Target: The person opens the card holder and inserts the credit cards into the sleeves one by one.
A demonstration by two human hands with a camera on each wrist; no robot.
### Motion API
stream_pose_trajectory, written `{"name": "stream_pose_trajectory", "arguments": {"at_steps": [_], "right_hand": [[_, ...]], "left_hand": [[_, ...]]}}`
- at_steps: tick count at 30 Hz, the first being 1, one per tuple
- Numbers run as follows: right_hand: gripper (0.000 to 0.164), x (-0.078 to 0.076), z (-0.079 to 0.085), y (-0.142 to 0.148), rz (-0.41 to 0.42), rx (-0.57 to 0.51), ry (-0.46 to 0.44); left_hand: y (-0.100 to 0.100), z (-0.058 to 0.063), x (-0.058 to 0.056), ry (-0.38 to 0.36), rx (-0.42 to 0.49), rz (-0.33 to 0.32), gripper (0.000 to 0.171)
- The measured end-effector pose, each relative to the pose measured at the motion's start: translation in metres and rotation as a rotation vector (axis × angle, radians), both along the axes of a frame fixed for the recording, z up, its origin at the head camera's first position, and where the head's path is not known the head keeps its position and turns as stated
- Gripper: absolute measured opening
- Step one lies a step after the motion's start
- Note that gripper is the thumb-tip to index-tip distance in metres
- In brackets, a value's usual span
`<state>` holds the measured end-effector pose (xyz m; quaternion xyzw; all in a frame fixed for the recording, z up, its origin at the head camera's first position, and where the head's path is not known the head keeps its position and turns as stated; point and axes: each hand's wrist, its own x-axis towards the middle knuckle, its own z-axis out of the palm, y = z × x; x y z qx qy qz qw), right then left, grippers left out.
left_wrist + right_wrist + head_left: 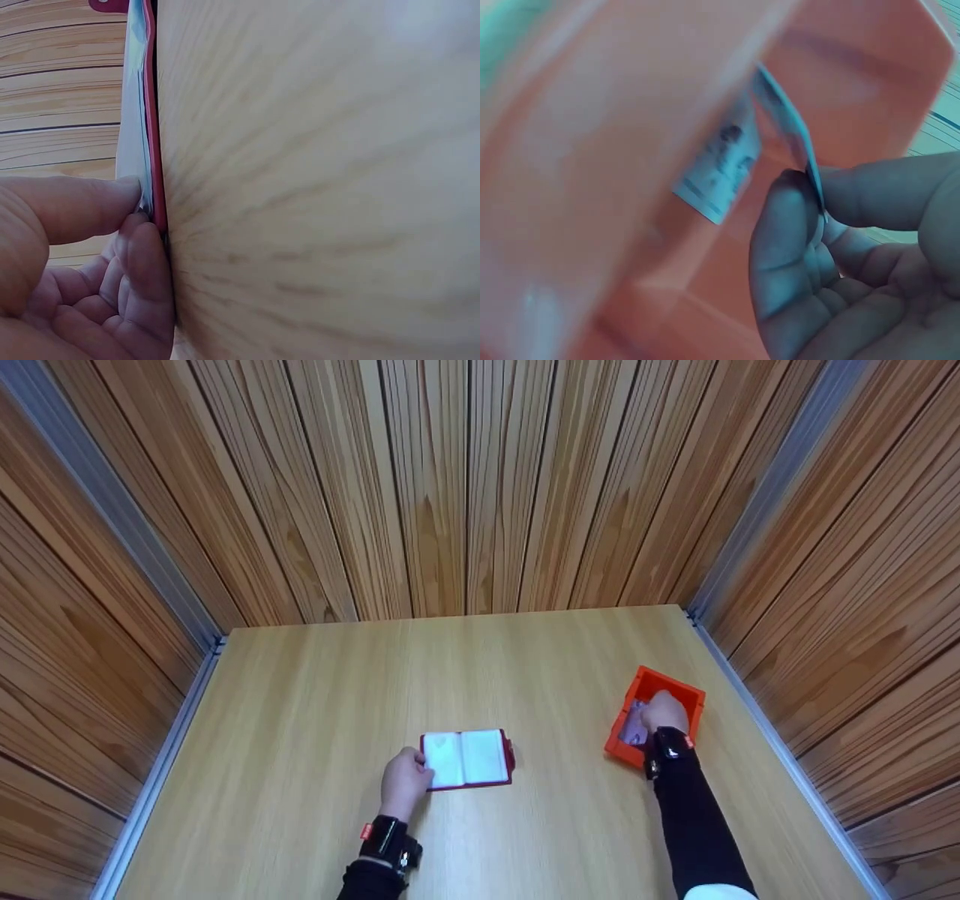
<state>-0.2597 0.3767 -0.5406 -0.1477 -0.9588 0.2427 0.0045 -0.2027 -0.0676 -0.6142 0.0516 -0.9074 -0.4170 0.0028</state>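
A small album (484,757) with a red cover and pale, glossy pages lies open on the tabletop. My left hand (405,784) pinches its left edge, the thumb (90,206) on the page side and the curled fingers beneath, against the table. To the right, my right hand (665,712) reaches down into an orange box (615,746). There it pinches a thin card (799,135) between thumb and fingertips, seen nearly edge-on in the right wrist view. A second card (716,176) with small printed figures is inside the box behind it. In the head view, purplish cards (634,725) show beside the hand.
The light wooden table (322,682) is enclosed by wood-plank walls (442,495) at the back and both sides. Grey metal rails (780,757) run along the table's side edges, the right one close to the box. A red clasp tab (511,754) sticks out from the album's right edge.
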Motion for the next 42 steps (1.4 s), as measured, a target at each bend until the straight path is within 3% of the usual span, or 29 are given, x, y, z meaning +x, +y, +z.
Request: {"name": "stream_pose_trajectory", "arguments": {"at_steps": [5, 8, 13, 24, 28, 36, 42], "right_hand": [[0.012, 0.002, 0.013, 0.0, -0.001, 0.021, 0.038], [0.005, 0.001, 0.021, 0.001, -0.028, 0.005, 0.027], [0.028, 0.002, 0.033, 0.0, -0.057, -0.029, 0.035], [0.033, -0.002, 0.052, -0.012, -0.073, 0.007, 0.177], [0.033, -0.002, 0.058, -0.018, -0.049, -0.001, 0.223], [0.036, -0.006, 0.07, -0.036, -0.042, -0.064, 0.154], [0.035, -0.01, 0.07, -0.055, -0.021, -0.116, 0.133]], "left_hand": [[0.0, 0.002, 0.0, -0.022, -0.004, 0.005, 0.018], [0.0, 0.002, 0.0, -0.012, -0.007, 0.003, 0.017], [-0.001, 0.0, 0.0, -0.008, -0.004, -0.002, 0.017], [-0.001, 0.0, 0.0, 0.0, -0.002, 0.005, 0.016], [-0.002, -0.001, 0.001, 0.04, -0.009, -0.005, 0.016], [-0.001, -0.002, 0.0, 0.026, -0.005, -0.002, 0.016], [-0.001, -0.002, -0.001, 0.003, 0.002, 0.005, 0.016]]}}
